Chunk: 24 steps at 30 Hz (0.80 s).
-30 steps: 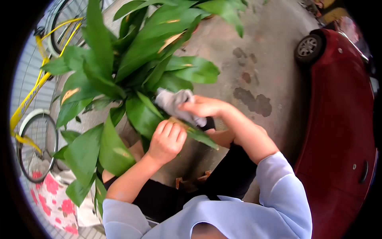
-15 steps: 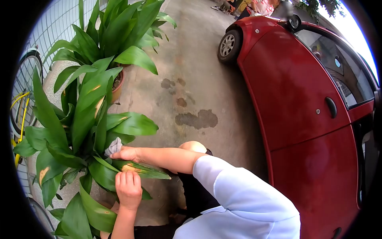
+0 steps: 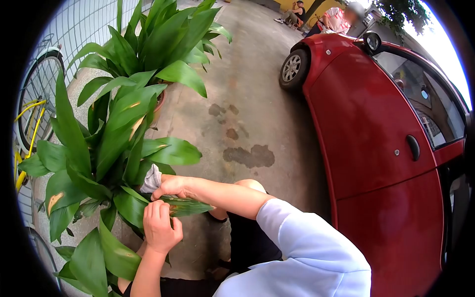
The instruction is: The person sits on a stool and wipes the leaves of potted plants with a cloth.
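My right hand (image 3: 172, 187) is closed around a crumpled grey cloth (image 3: 151, 179), close to the base of a long green leaf (image 3: 188, 207) of a potted plant. The leaf, with brownish marks, runs out to the right beneath my right forearm. My left hand (image 3: 161, 228) has its fingers curled over the same leaf, just below my right hand; its fingertips are partly hidden. Broad leaves of the plant (image 3: 111, 133) surround both hands, some with yellow-brown patches.
Another potted plant (image 3: 163, 44) stands farther along the tiled wall (image 3: 84, 29). A bicycle (image 3: 39, 104) with yellow parts leans at the left. A red car (image 3: 366, 133) is parked at the right. Damp stains (image 3: 250, 156) mark the concrete. People (image 3: 336, 20) are in the background.
My left hand's fingers have moved up along the leaf, close to my right hand. The leaf looks narrower and turned, and its large brown patch shows less. The whole view has shifted slightly.
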### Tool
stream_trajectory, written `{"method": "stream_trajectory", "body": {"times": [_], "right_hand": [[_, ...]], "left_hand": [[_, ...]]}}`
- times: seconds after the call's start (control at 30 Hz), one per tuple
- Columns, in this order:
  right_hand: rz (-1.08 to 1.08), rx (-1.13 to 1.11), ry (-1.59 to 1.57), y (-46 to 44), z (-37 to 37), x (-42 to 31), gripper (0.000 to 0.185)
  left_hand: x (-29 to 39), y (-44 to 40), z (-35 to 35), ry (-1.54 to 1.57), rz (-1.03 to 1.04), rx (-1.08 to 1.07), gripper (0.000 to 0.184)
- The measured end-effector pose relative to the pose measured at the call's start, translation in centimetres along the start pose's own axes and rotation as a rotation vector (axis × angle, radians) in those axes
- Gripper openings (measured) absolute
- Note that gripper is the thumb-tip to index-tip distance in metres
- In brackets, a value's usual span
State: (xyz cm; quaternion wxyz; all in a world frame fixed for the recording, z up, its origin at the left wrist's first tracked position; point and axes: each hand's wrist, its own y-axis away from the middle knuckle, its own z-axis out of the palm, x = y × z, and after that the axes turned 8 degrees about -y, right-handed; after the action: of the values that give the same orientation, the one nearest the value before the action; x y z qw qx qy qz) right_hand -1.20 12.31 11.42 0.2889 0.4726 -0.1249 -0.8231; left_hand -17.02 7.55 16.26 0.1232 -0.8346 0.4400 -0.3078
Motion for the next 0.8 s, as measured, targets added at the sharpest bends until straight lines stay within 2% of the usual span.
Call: {"method": "stream_trajectory", "body": {"times": [0.13, 0.2, 0.27, 0.3, 0.33, 0.4, 0.47, 0.5, 0.57, 0.63, 0.67, 0.7, 0.73, 0.77, 0.8], "right_hand": [[0.058, -0.003, -0.037, -0.2, -2.5, 0.7, 0.045], [0.024, 0.089, -0.023, -0.5, -3.1, 1.3, 0.045], [0.019, 0.159, -0.002, -0.3, -3.8, 1.3, 0.044], [0.033, 0.183, 0.011, 0.8, -3.1, 0.4, 0.043], [0.055, 0.201, 0.015, 1.9, -2.1, -0.2, 0.043], [0.054, 0.279, 0.064, 1.8, -2.1, 0.0, 0.040], [-0.017, 0.316, 0.124, -1.3, -4.6, 2.3, 0.040], [0.011, 0.314, 0.076, -0.6, -4.2, 1.8, 0.040], [0.069, 0.301, -0.021, 1.5, -2.6, -0.5, 0.040], [-0.025, 0.222, -0.012, 1.2, -2.9, -0.4, 0.040], [-0.056, 0.172, -0.021, 0.8, -2.6, 0.3, 0.040], [-0.062, 0.184, -0.037, 1.5, -1.4, 0.0, 0.035], [-0.043, 0.172, -0.056, 2.2, -0.8, -0.3, 0.031], [-0.036, 0.097, -0.041, 1.8, -1.3, -0.1, 0.033], [-0.050, 0.125, 0.025, 2.6, -0.6, -0.9, 0.038]], "left_hand": [[-1.3, -0.4, 0.5, 0.320, -0.168, 0.019, 0.027], [-2.2, -1.0, 0.6, 0.362, -0.173, 0.032, 0.026], [-3.1, -1.4, 0.6, 0.556, -0.299, -0.041, 0.020], [-4.6, -0.9, 1.5, 0.745, -0.437, -0.120, 0.017], [-4.9, -1.3, 1.5, 0.775, -0.475, -0.133, 0.016], [-4.9, -1.7, 1.6, 0.479, -0.451, -0.128, 0.021], [-5.4, -0.9, 2.5, 0.000, -0.354, -0.147, 0.035], [-6.3, -0.3, 2.9, -0.105, -0.371, -0.297, 0.061], [-5.5, -0.5, 2.6, -0.152, -0.427, -0.414, 0.072], [-4.1, -1.4, 2.2, -0.194, -0.509, -0.529, 0.092], [-3.5, -1.6, 2.2, -0.254, -0.523, -0.510, 0.093], [-3.7, -1.0, 3.3, -0.292, -0.513, -0.393, 0.090], [-4.4, -0.2, 4.4, -0.334, -0.438, -0.264, 0.083], [-4.5, 0.3, 4.7, -0.404, -0.375, -0.228, 0.074], [-5.1, 0.8, 5.2, -0.501, -0.320, -0.200, 0.067]]}}
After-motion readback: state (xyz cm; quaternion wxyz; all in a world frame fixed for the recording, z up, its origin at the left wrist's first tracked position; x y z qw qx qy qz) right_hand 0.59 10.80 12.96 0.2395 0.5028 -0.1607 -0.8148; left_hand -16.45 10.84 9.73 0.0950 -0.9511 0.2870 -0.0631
